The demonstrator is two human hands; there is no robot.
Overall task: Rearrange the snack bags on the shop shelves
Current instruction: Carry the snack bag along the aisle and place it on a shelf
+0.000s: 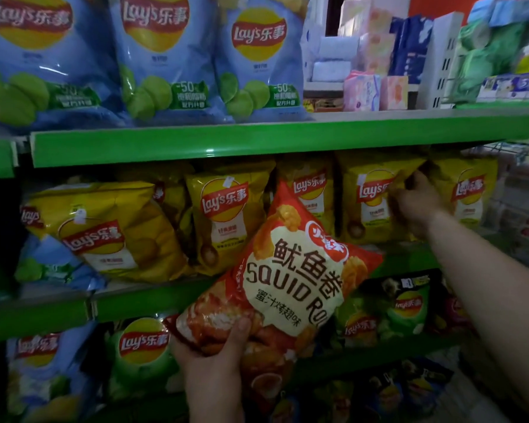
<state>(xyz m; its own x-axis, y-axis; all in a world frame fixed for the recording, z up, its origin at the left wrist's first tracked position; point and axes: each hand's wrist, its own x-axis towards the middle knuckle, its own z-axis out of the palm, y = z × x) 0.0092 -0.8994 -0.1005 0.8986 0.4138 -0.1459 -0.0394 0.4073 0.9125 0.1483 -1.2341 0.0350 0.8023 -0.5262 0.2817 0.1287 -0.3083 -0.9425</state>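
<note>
Orange squid roll bag (290, 270), gripped by left hand (214, 358), covers yellow chip bags (223, 215); right hand (416, 203) pinches one.

The red-orange bag (287, 279) at the centre reads "SQUID RO", the rest cut off at its edge, under large Chinese characters "鱿鱼卷", with smaller Chinese print below. The three blue bags (162, 56) on the top shelf carry the "Lay's 乐事" logo and a green panel marked "-50%". The yellow bags (226, 221) on the middle shelf show the same "Lay's 乐事" logo, as do the green bag (141, 349) and the dark bag (406, 303) lower down. Other small print is too blurred to read.
</note>
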